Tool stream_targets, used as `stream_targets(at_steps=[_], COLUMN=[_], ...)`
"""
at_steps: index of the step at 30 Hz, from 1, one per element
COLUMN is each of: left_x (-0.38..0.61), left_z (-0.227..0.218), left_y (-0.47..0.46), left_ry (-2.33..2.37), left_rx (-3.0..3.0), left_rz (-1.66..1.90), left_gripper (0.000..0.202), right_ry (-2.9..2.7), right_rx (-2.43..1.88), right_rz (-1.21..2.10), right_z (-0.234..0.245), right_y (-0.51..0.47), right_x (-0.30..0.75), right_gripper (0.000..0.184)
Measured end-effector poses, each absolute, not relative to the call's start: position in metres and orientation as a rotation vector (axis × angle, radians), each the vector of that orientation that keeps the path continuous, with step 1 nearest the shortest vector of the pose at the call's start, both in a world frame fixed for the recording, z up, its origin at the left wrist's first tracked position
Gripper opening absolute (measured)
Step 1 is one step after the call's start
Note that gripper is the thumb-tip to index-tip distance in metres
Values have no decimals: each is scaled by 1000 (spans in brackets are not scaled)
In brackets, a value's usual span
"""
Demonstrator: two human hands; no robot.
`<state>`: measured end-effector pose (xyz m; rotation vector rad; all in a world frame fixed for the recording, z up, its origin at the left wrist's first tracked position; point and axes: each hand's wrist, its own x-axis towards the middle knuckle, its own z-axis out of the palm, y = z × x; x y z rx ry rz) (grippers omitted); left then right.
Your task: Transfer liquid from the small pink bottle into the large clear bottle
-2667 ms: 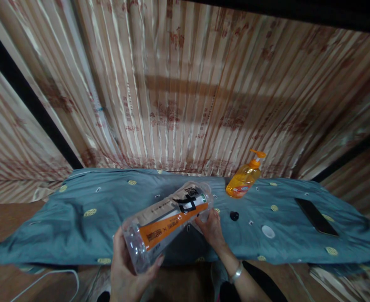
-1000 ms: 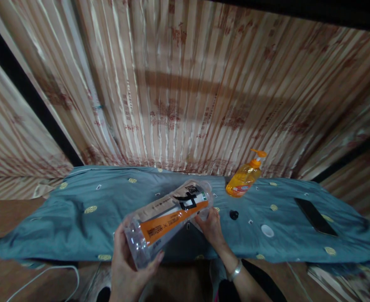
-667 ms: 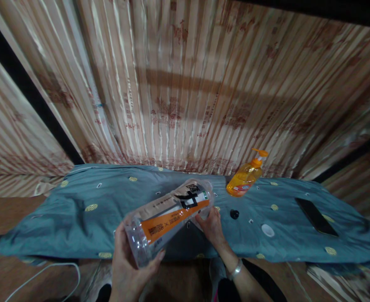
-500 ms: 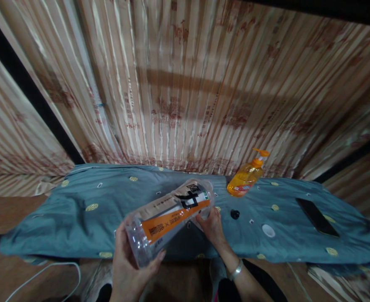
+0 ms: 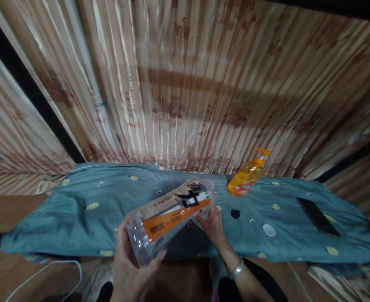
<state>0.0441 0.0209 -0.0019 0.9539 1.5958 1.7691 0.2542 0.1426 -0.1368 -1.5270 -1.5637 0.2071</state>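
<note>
Almost nothing changes against the earlier frames: same hold, same bottle angle, only the view drifts slightly. Meaning: the clear plastic bottle (image 5: 169, 220) is in hand throughout, no release or regrasp.

Landmark = orange pump bottle (image 5: 245, 180), upright on the cloth-covered counter (image 5: 62, 226). Held bottle is left of it and nearer the person, lying tilted, orange-and-white label facing up, right end higher in view. Can't tell if its underside touches the cloth.

Left grip: left hand (image 5: 130, 262) cups the end farther from the pump bottle, full of bottle. Right grip: right hand (image 5: 212, 226) closes on the lower side near the other end; some fingers hidden.

Small black object (image 5: 235, 213): just on the person's side of the pump bottle. White disc (image 5: 269, 230): nearer still, to its right. Dark phone (image 5: 319, 217): well right of it.
</note>
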Motion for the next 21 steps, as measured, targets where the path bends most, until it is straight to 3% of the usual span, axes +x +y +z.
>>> stream_targets(at_steps=[21], left_x=[45], left_z=[-2], left_y=[21], left_ry=[1597], left_rx=[933], left_rz=[1763], left_gripper=[91], right_ry=[-1572], right_rx=[-1524], right_rz=[207], right_z=[-139], right_y=[142], right_x=[255], right_gripper=[20])
